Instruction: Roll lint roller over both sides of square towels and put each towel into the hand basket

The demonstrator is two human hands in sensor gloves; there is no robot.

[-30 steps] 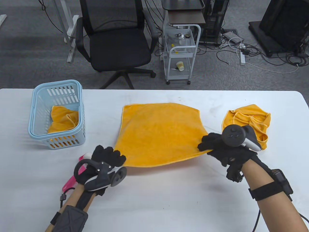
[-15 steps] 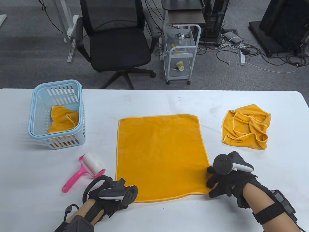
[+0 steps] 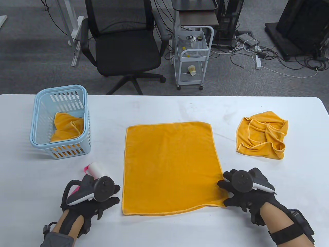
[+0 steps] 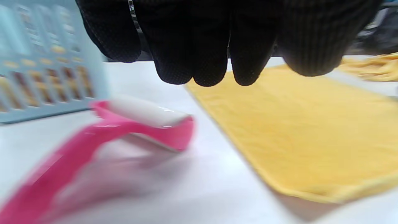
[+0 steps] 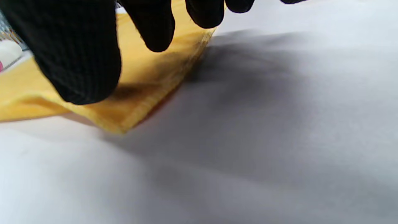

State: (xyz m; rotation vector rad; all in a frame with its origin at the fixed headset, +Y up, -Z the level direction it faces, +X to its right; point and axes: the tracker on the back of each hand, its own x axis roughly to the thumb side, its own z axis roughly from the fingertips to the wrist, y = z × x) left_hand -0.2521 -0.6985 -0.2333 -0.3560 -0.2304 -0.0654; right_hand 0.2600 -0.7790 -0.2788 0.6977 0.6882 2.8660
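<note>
An orange square towel (image 3: pixel 169 167) lies flat at mid-table. My right hand (image 3: pixel 227 189) hovers at its near right corner (image 5: pixel 140 102) with fingers spread, holding nothing. My left hand (image 3: pixel 110 195) is over the handle of the pink lint roller (image 3: pixel 93 169), just left of the towel. In the left wrist view its fingers (image 4: pixel 199 53) hang straight above the roller (image 4: pixel 146 115) without gripping it. A second orange towel (image 3: pixel 263 135) lies crumpled at the right. The light blue hand basket (image 3: pixel 38 113) at the left holds another orange towel (image 3: pixel 68 126).
The basket (image 4: pixel 46 62) stands close behind the roller. Beyond the table's far edge are a black office chair (image 3: pixel 123 43) and a white wire cart (image 3: pixel 192 56) on grey carpet. White tabletop shows in front of the towel, between my hands.
Both hands drew the towel toward me and laid it flat. Then the left hand moved left over the lint roller, and the right hand let go of the corner and spread its fingers.
</note>
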